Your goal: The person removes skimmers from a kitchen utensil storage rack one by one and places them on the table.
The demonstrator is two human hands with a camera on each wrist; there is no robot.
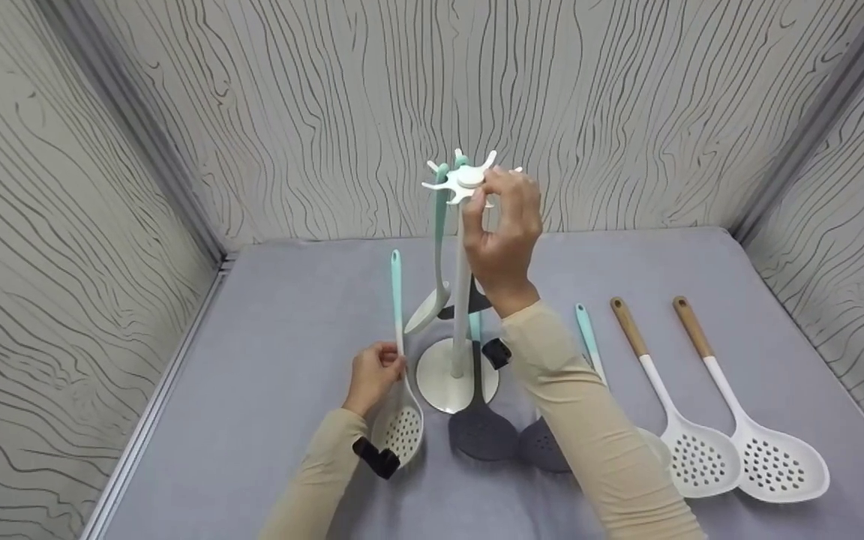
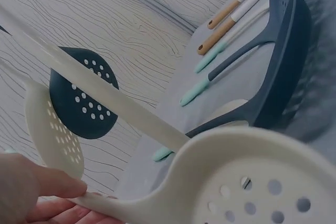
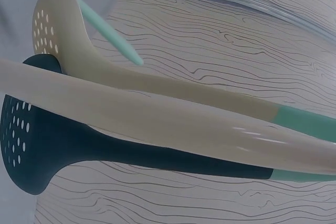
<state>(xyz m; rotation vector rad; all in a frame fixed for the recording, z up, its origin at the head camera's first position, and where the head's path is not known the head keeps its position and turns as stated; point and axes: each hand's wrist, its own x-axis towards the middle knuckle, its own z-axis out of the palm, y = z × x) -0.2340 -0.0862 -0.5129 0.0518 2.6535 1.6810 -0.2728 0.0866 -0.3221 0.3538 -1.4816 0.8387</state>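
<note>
A white utensil stand has a round base (image 1: 436, 375), a pole (image 1: 461, 300) and a hooked top (image 1: 469, 177). My right hand (image 1: 505, 232) pinches one hook at the right of that top. From other hooks hang a cream skimmer (image 2: 50, 124) and a dark blue skimmer (image 2: 84, 98), both with mint handle ends. Left of the base, my left hand (image 1: 373, 377) holds a white slotted spoon (image 1: 406, 431) by its neck, its mint handle pointing away from me and its bowl toward me. The right wrist view shows the pole crossing in front of the hanging skimmers.
In front of the base lie a dark turner (image 1: 483, 433) and a dark slotted utensil (image 1: 543, 448). Farther right are a mint handle (image 1: 587, 330), partly behind my sleeve, and two white slotted turners (image 1: 702, 459) with wooden handles. Wood-patterned walls (image 1: 327, 112) surround the grey tabletop (image 1: 252, 337).
</note>
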